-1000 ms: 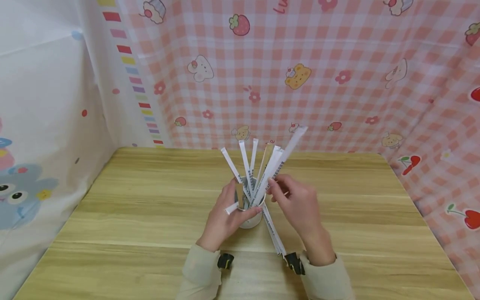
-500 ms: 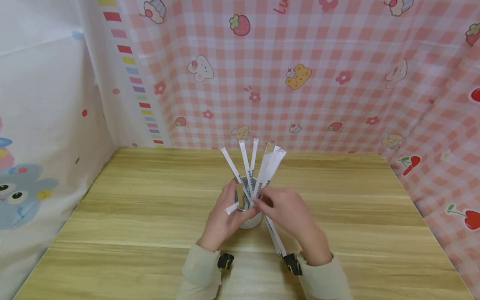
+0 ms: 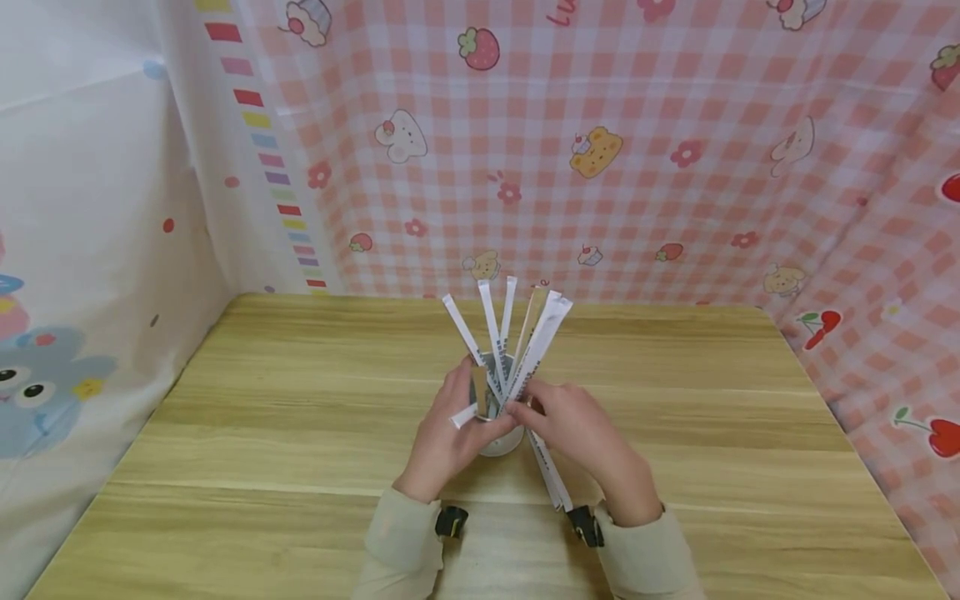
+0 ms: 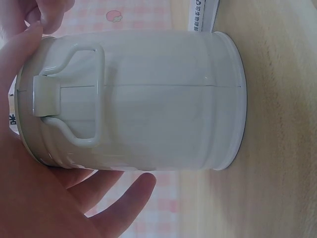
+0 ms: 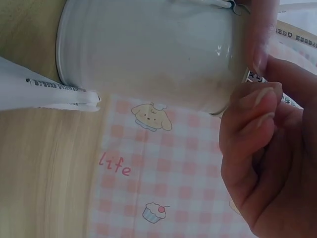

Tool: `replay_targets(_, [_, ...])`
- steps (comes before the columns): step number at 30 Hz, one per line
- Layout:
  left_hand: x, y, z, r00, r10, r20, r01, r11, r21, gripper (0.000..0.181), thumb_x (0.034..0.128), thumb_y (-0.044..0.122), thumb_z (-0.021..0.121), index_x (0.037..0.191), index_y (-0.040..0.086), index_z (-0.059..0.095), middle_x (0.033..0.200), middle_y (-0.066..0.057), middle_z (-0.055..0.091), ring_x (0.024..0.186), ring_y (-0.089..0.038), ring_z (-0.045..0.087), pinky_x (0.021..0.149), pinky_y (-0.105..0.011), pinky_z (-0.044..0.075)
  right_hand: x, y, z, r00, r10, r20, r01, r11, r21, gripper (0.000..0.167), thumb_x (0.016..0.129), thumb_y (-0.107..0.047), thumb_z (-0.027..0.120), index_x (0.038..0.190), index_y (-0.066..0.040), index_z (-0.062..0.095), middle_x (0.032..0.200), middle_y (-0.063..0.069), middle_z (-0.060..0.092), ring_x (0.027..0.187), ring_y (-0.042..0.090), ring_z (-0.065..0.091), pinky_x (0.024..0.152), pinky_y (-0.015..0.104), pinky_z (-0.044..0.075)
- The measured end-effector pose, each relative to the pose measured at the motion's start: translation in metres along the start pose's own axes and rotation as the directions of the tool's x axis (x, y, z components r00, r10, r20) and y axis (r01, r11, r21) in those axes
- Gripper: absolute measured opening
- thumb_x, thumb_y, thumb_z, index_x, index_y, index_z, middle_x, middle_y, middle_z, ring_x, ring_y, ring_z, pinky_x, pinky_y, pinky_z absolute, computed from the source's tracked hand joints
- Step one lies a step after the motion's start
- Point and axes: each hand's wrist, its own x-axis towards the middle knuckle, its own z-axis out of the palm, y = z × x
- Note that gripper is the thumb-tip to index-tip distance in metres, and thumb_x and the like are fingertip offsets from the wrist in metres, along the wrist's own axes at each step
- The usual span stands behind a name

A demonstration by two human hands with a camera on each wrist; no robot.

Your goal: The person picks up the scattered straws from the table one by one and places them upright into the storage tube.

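A white metal pail (image 3: 501,442) stands upright on the table, with several paper-wrapped straws (image 3: 483,321) fanning out of its top. My left hand (image 3: 442,433) grips the pail round its rim, thumb along the near side. In the left wrist view the pail (image 4: 148,99) shows a small wire handle (image 4: 100,94). My right hand (image 3: 581,425) is at the right of the rim, thumb and forefinger pinching the lower part of a wrapped straw (image 3: 551,321). In the right wrist view the other fingers of that hand (image 5: 267,134) are curled; the pinched spot is partly hidden.
More wrapped straws (image 3: 550,475) lie on the wooden table (image 3: 300,467) to the right of the pail. One brown strip (image 3: 481,392) pokes up at the pail's left. A pink checked cloth (image 3: 525,167) hangs behind the table.
The right hand has lowered a wrapped straw from above the pail down among the others, its fingers now at the rim. My left hand and the pail have stayed in place.
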Motion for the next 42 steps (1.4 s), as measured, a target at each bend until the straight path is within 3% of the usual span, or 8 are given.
replay_targets(6, [0.000, -0.001, 0.000, 0.999, -0.044, 0.007, 0.044, 0.999, -0.001, 0.092, 0.0694, 0.063, 0.060, 0.140, 0.017, 0.023, 0.129, -0.003, 0.041, 0.113, -0.015, 0.041, 0.085, -0.039, 0.042, 0.000, 0.005, -0.004, 1.000, -0.002, -0.010, 0.002, 1.000, -0.007, 0.020, 0.087, -0.038, 0.055, 0.091, -0.020, 0.061, 0.054, -0.008, 0.049, 0.044, 0.007, 0.045, 0.045, 0.026, 0.037])
replay_targets(15, [0.000, 0.001, 0.000, 0.998, -0.059, -0.004, 0.059, 0.998, 0.008, 0.097, 0.0684, 0.060, 0.063, 0.140, 0.009, 0.022, 0.131, -0.009, 0.040, 0.115, -0.018, 0.041, 0.086, -0.040, 0.042, 0.000, 0.020, -0.014, 0.991, -0.034, -0.131, 0.024, 0.997, -0.079, 0.016, 0.086, -0.032, 0.058, 0.092, -0.018, 0.063, 0.059, -0.009, 0.049, 0.050, 0.008, 0.043, 0.047, 0.025, 0.037])
replay_targets(20, [0.000, 0.001, -0.001, 0.998, -0.068, 0.000, 0.068, 0.998, -0.007, 0.095, 0.0686, 0.057, 0.065, 0.140, 0.012, 0.023, 0.129, -0.006, 0.041, 0.113, -0.017, 0.042, 0.086, -0.040, 0.042, 0.004, 0.034, -0.007, 0.997, 0.075, -0.003, -0.075, 0.997, -0.032, 0.020, 0.086, -0.028, 0.058, 0.095, -0.011, 0.065, 0.062, -0.003, 0.055, 0.048, 0.010, 0.047, 0.048, 0.027, 0.040])
replay_targets(23, [-0.001, 0.001, -0.001, 0.997, -0.075, 0.000, 0.075, 0.997, -0.025, 0.094, 0.0679, 0.058, 0.066, 0.140, 0.014, 0.023, 0.128, -0.005, 0.042, 0.111, -0.016, 0.043, 0.086, -0.040, 0.042, 0.007, 0.042, 0.004, 0.979, 0.177, 0.105, -0.177, 0.984, -0.014, 0.022, 0.086, -0.027, 0.057, 0.097, -0.009, 0.064, 0.060, 0.001, 0.055, 0.044, 0.013, 0.048, 0.047, 0.028, 0.040])
replay_targets(26, [-0.002, 0.001, -0.001, 0.997, -0.082, -0.001, 0.082, 0.996, -0.026, 0.096, 0.0672, 0.060, 0.065, 0.140, 0.012, 0.024, 0.128, -0.006, 0.042, 0.112, -0.016, 0.043, 0.086, -0.040, 0.042, 0.009, 0.047, 0.015, 0.958, 0.241, 0.157, -0.240, 0.970, -0.025, 0.022, 0.085, -0.027, 0.058, 0.094, -0.008, 0.064, 0.057, 0.002, 0.053, 0.046, 0.015, 0.049, 0.048, 0.029, 0.041])
replay_targets(31, [-0.002, 0.000, -0.001, 0.998, -0.069, -0.004, 0.069, 0.997, -0.016, 0.098, 0.0673, 0.061, 0.064, 0.140, 0.010, 0.023, 0.129, -0.007, 0.041, 0.113, -0.017, 0.042, 0.088, -0.039, 0.041, 0.010, 0.049, 0.027, 0.941, 0.287, 0.178, -0.286, 0.958, -0.032, 0.020, 0.078, -0.028, 0.065, 0.076, -0.008, 0.062, 0.057, 0.001, 0.052, 0.052, 0.016, 0.049, 0.050, 0.030, 0.041])
replay_targets(36, [-0.002, 0.000, 0.000, 0.998, -0.060, -0.004, 0.060, 0.998, -0.011, 0.096, 0.0683, 0.060, 0.064, 0.140, 0.010, 0.023, 0.128, -0.007, 0.042, 0.113, -0.016, 0.042, 0.088, -0.038, 0.041, 0.010, 0.048, 0.034, 0.923, 0.328, 0.202, -0.331, 0.943, -0.020, 0.027, 0.077, -0.026, 0.066, 0.059, -0.008, 0.057, 0.046, 0.000, 0.043, 0.041, 0.014, 0.043, 0.042, 0.028, 0.037])
replay_targets(42, [-0.002, 0.000, 0.000, 0.999, -0.055, -0.004, 0.055, 0.999, -0.003, 0.096, 0.0691, 0.060, 0.063, 0.140, 0.010, 0.022, 0.129, -0.007, 0.041, 0.114, -0.017, 0.041, 0.088, -0.038, 0.041, 0.009, 0.048, 0.035, 0.914, 0.348, 0.209, -0.356, 0.934, 0.001, 0.026, 0.079, -0.019, 0.062, 0.058, -0.007, 0.054, 0.045, 0.002, 0.043, 0.037, 0.014, 0.040, 0.038, 0.026, 0.032])
